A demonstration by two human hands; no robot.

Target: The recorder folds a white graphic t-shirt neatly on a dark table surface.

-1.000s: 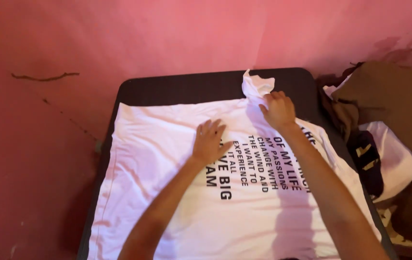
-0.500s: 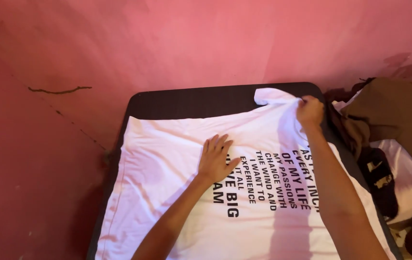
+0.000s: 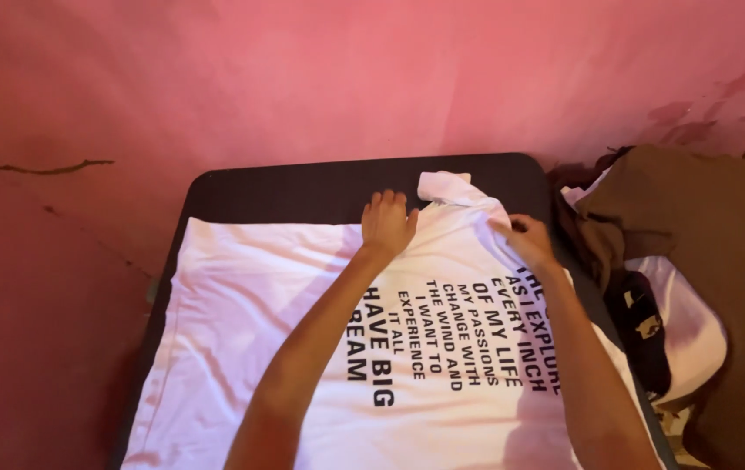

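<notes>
A dark, ribbed desk (image 3: 303, 184) with rounded corners stands against a pink plastered wall (image 3: 346, 78). A thin dark crack (image 3: 42, 166) runs across the wall off the desk's far left corner, and dark stains (image 3: 694, 122) mark it beyond the far right corner. Just off the desk's right edge lies a heap of clothes: a crumpled brown cloth (image 3: 712, 218) on top, a white garment (image 3: 690, 326) and a dark garment (image 3: 642, 326) beneath it.

The white T-shirt (image 3: 242, 322) runs off the bottom edge — its lower part is out of view. Both forearms cover some of its black print. The right hand (image 3: 525, 239) hides the fabric beneath it; the clothes pile (image 3: 694, 261) is cut off at the right edge.
</notes>
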